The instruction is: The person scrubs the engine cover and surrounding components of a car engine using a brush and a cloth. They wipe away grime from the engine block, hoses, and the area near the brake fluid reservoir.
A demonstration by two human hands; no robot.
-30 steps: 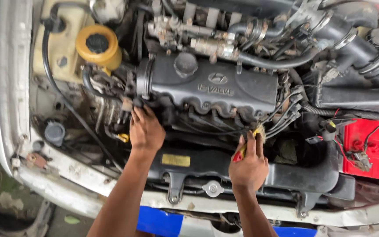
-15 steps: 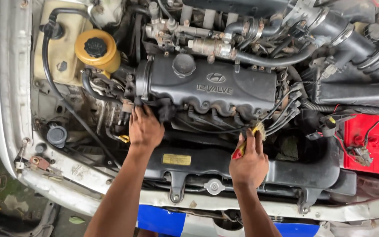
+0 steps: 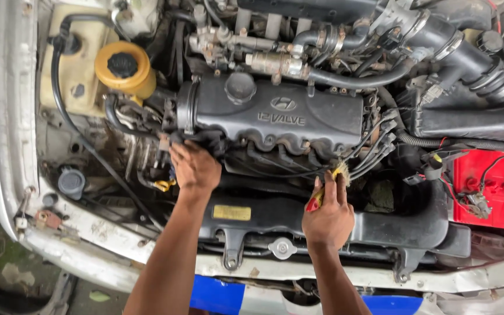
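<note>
Beside red battery, right hand gripping brush, hoses crowding

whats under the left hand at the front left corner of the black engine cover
The left hand rests on dark hoses and fittings beside the black ribbed engine cover. A small yellow ring-shaped part shows just beneath its edge. Whatever its fingers touch is covered by the hand itself.
</note>
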